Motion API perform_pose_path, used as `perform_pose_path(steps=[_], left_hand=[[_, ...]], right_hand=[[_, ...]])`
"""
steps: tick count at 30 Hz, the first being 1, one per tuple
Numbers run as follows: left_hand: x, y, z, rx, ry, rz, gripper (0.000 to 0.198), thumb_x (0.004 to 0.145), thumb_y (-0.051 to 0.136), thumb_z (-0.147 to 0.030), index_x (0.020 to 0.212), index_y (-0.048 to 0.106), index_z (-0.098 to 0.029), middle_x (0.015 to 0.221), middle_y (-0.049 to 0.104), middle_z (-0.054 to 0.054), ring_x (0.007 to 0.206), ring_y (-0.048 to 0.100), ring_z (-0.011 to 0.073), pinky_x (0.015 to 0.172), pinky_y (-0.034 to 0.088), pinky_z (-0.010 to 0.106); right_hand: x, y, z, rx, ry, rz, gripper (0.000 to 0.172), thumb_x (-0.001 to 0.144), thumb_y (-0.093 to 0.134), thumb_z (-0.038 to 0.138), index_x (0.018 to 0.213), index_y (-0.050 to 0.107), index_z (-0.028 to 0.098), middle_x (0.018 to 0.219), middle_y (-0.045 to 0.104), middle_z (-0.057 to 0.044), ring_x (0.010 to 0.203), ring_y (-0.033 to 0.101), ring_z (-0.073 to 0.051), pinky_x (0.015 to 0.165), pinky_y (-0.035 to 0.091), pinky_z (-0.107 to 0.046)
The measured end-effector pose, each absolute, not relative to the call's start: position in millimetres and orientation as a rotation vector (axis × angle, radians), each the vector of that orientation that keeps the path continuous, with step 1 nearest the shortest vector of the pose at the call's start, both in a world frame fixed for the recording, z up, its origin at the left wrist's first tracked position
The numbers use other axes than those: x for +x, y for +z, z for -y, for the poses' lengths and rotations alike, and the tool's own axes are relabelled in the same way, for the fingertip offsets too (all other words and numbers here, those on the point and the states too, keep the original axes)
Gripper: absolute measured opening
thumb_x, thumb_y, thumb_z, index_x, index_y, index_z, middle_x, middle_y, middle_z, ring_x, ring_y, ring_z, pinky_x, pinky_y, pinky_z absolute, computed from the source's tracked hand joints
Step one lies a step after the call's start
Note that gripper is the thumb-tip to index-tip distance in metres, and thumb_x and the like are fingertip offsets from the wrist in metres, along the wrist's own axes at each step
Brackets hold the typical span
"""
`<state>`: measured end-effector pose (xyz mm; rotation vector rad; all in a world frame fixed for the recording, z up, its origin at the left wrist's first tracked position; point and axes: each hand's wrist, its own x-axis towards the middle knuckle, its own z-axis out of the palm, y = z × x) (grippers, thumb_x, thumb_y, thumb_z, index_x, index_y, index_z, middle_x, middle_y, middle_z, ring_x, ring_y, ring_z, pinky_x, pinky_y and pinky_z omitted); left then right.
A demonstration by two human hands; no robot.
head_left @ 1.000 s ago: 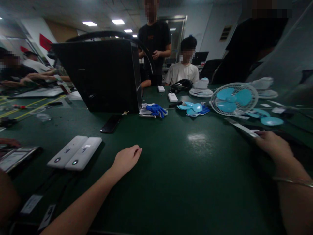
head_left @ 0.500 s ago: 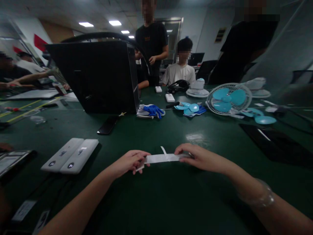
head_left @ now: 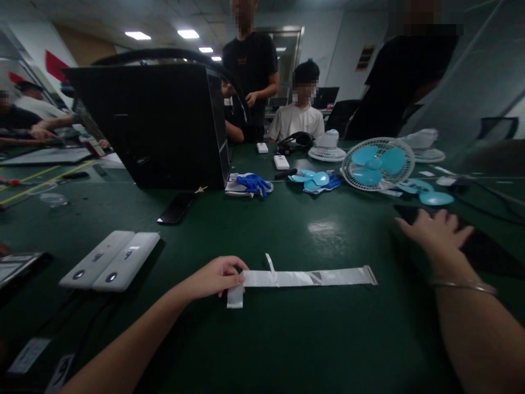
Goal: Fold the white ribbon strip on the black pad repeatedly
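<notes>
A long, flat, pale ribbon strip lies across the green table, with a small tab sticking up near its left part and a connector-like end at the right. My left hand pinches its left end between thumb and fingers, and a short folded piece hangs below them. Off to the right, my right hand has its fingers spread over a flat, dark, glossy panel; whether the fingertips touch it I cannot tell. A clear bracelet circles my right wrist.
A large black case stands at the back left. Before it lies a phone. Two white power packs are at the left. Blue gloves, fan blades and a fan sit farther back. People are beyond the table.
My right hand has let go of the strip and moved right to the dark panel, its fingers spreading. The strip now lies extended to the right. My left hand still holds its left end.
</notes>
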<state>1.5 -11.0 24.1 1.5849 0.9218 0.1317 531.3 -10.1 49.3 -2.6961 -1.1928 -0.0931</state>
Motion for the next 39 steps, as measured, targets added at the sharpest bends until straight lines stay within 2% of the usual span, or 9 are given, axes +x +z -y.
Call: perform_pose_path(steps=[4,8,12,19,23,26,30,35,39], left_hand=[[2,21,12,1.586,0.124,-0.912,0.035,0.087,0.056,-0.042,0.111,0.053,-0.017,0.088,0.069,0.004,0.065,0.059,0.0117,0.048,0.037,0.020],[3,22,13,1.574,0.117,-0.910,0.030,0.088,0.055,-0.040,0.106,0.052,-0.017,0.089,0.070,0.004,0.066,0.060,0.0117,0.048,0.037,0.019],[3,20,13,1.578,0.107,-0.900,0.028,0.088,0.054,-0.041,0.103,0.051,-0.017,0.089,0.070,0.004,0.067,0.061,0.0121,0.048,0.037,0.020],[2,20,14,1.634,0.094,-0.866,0.024,0.089,0.053,-0.041,0.097,0.052,-0.018,0.090,0.068,0.003,0.070,0.060,0.0120,0.051,0.040,0.020],[0,21,15,1.648,0.109,-0.814,0.022,0.086,0.057,-0.040,0.089,0.053,-0.018,0.088,0.066,0.002,0.070,0.059,0.0116,0.051,0.039,0.020],[-1,23,15,1.655,0.103,-0.799,0.023,0.084,0.061,-0.038,0.084,0.056,-0.016,0.079,0.063,0.000,0.064,0.057,0.0102,0.050,0.038,0.019],[-3,28,16,1.705,0.119,-0.761,0.022,0.080,0.065,-0.035,0.080,0.059,-0.015,0.074,0.063,0.000,0.065,0.058,0.0105,0.056,0.042,0.021],[-3,29,16,1.770,0.114,-0.753,0.021,0.080,0.066,-0.035,0.081,0.063,-0.015,0.075,0.066,0.001,0.067,0.061,0.0122,0.059,0.044,0.022],[-3,25,15,1.767,0.124,-0.777,0.021,0.080,0.066,-0.035,0.081,0.062,-0.015,0.073,0.065,0.001,0.067,0.061,0.0126,0.058,0.044,0.022]], right_hand=[[587,22,24,-2.829,-0.006,0.751,0.088,0.084,0.028,0.068,0.144,0.038,0.003,0.146,0.023,-0.034,0.138,0.011,-0.045,0.101,0.008,-0.063],[601,14,22,-2.866,0.093,0.783,0.090,0.084,0.026,0.067,0.143,0.038,0.001,0.142,0.030,-0.035,0.135,0.019,-0.046,0.101,0.011,-0.060],[588,23,17,-2.902,0.038,0.833,0.089,0.081,0.032,0.069,0.138,0.043,0.001,0.134,0.038,-0.037,0.128,0.030,-0.047,0.099,0.017,-0.058],[524,46,2,-2.871,-0.021,1.243,0.087,0.071,0.048,0.075,0.132,0.047,0.013,0.116,0.057,-0.028,0.111,0.050,-0.045,0.092,0.028,-0.055],[460,47,-13,-2.604,0.012,1.707,0.084,0.066,0.055,0.074,0.128,0.047,0.018,0.111,0.062,-0.018,0.103,0.057,-0.039,0.089,0.037,-0.051],[407,41,-16,-2.185,0.075,2.064,0.079,0.063,0.063,0.068,0.125,0.048,0.021,0.114,0.060,-0.013,0.103,0.057,-0.033,0.086,0.044,-0.045],[347,41,-5,-1.653,0.271,2.379,0.069,0.065,0.068,0.059,0.121,0.050,0.024,0.122,0.055,-0.011,0.110,0.054,-0.031,0.088,0.047,-0.046],[303,49,16,-1.256,0.460,2.559,0.068,0.069,0.071,0.050,0.128,0.049,0.024,0.132,0.051,-0.009,0.122,0.046,-0.027,0.099,0.042,-0.044],[287,47,25,-1.131,0.480,2.626,0.071,0.072,0.071,0.048,0.134,0.047,0.022,0.137,0.048,-0.009,0.128,0.041,-0.026,0.105,0.036,-0.045]])
